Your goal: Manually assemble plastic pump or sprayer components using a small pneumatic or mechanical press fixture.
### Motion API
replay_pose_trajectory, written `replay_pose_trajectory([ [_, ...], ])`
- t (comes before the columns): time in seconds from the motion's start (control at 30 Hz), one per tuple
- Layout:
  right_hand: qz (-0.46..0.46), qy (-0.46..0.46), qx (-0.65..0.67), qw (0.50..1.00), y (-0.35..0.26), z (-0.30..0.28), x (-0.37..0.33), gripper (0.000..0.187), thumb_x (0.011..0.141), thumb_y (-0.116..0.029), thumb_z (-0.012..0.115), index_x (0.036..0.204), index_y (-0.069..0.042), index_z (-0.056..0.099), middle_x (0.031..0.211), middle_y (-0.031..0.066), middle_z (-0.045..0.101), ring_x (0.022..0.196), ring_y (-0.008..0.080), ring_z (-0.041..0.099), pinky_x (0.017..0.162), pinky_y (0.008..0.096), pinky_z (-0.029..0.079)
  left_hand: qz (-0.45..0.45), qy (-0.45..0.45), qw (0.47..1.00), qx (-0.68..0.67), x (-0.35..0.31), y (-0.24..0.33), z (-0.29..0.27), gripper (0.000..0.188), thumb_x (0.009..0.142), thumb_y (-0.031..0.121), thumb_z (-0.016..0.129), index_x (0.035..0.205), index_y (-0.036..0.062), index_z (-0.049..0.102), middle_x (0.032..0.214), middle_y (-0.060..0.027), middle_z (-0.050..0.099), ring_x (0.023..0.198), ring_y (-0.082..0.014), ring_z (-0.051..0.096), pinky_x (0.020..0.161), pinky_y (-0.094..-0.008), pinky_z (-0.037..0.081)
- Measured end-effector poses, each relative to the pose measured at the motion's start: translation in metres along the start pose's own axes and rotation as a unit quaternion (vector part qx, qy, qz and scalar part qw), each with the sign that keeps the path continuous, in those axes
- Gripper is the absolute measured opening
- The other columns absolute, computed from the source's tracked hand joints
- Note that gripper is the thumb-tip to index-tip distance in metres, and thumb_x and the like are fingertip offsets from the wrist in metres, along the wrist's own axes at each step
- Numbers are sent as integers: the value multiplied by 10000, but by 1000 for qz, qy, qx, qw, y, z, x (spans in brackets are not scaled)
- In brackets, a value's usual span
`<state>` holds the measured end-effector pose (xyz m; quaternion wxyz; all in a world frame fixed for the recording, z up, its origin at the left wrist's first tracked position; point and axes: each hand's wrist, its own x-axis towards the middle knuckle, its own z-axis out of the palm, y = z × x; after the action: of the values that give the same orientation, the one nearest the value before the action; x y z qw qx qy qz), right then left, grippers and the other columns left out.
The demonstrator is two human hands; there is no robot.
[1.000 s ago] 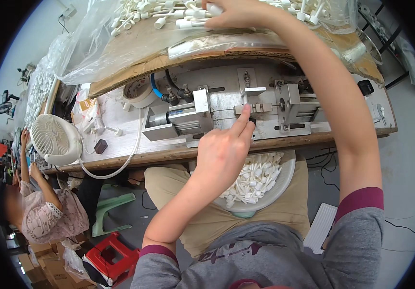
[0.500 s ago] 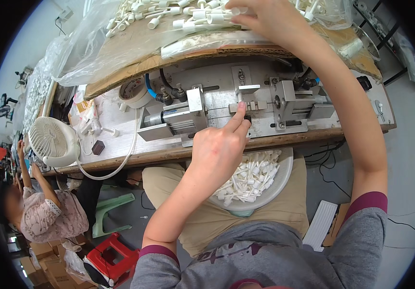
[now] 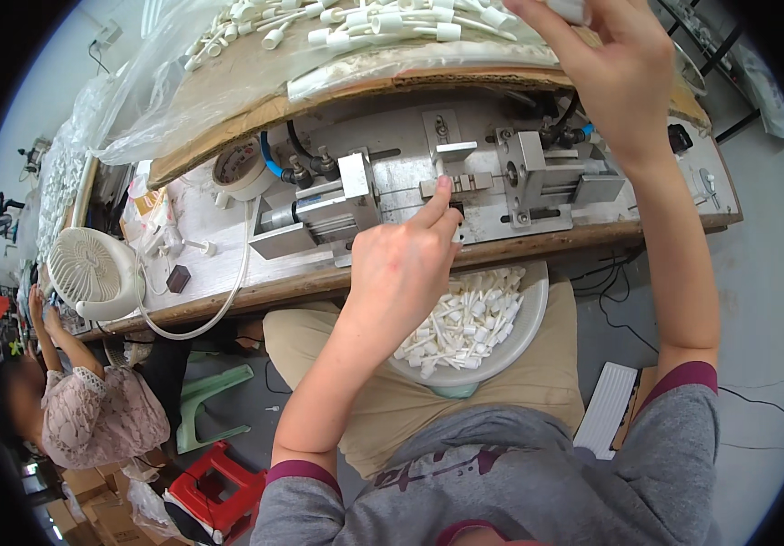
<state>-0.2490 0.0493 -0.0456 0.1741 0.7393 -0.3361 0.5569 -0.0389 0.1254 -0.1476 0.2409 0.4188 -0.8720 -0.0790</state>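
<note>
My left hand (image 3: 401, 264) is over the middle of the metal fixture, with its index finger resting at a small notched metal block (image 3: 474, 183). A thin white piece (image 3: 440, 167) shows just beyond that fingertip; the thumb and whatever the fingers hold underneath are hidden. Raised at the top right, my right hand (image 3: 624, 77) is closed on a white ribbed cap (image 3: 570, 9), partly cut off by the frame edge. Metal cylinder units stand at both sides of the block, a left one (image 3: 319, 209) and a right one (image 3: 547, 182).
White caps with stems (image 3: 392, 23) lie on a cardboard sheet (image 3: 228, 118) above the fixture. A bowl (image 3: 533, 318) of similar pieces sits on my lap. Left are a tape roll (image 3: 242, 168), white fan (image 3: 96, 273) and seated co-worker (image 3: 105, 414). A red stool (image 3: 219, 491) stands lower left.
My right hand has moved right and away from the pile of caps, now with a white cap in its fingers. My left hand stays at the block; the view has shifted slightly.
</note>
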Motion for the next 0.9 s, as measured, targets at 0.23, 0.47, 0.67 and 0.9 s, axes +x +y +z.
replay_pose_trajectory([
  [0.23, 44, 0, 45, 998, -49, -24, -51, 253, 820, 31, 771, 1064, 3, 710, 1097, 94, 661, 963, 158, 646, 803, 283, 535, -4, 4, 1000, 1, 0, 2, 0, 235, 777, 138, 769, 1001, 83, 723, 1266, -74, 682, 733, -294, 713, 649, -367, 569],
  [0.47, 310, 84, 194, 927, -98, -29, -122, 303, 773, 82, 780, 1055, -10, 724, 1125, 89, 610, 974, 155, 623, 791, 265, 529, 15, 27, 1000, 2, 0, 0, 7, 245, 787, 160, 778, 1009, 68, 731, 1246, -79, 693, 714, -270, 721, 655, -360, 567],
  [0.67, 287, 76, 147, 944, -135, -41, -160, 256, 761, 22, 813, 1001, -34, 740, 1098, 121, 629, 931, 194, 636, 770, 274, 536, -19, -29, 995, -89, -22, 12, -6, 202, 823, 70, 770, 1011, 0, 746, 1209, -134, 714, 521, -106, 603, 514, -253, 489],
  [0.9, 287, 144, 242, 916, -166, -44, -178, 242, 807, 8, 749, 1036, -57, 707, 1097, 102, 591, 867, 188, 650, 670, 280, 555, -131, -56, 948, -283, -95, 22, 0, 384, 994, 212, 613, 1266, -58, 600, 1178, -151, 682, 883, -160, 668, 783, -286, 524],
])
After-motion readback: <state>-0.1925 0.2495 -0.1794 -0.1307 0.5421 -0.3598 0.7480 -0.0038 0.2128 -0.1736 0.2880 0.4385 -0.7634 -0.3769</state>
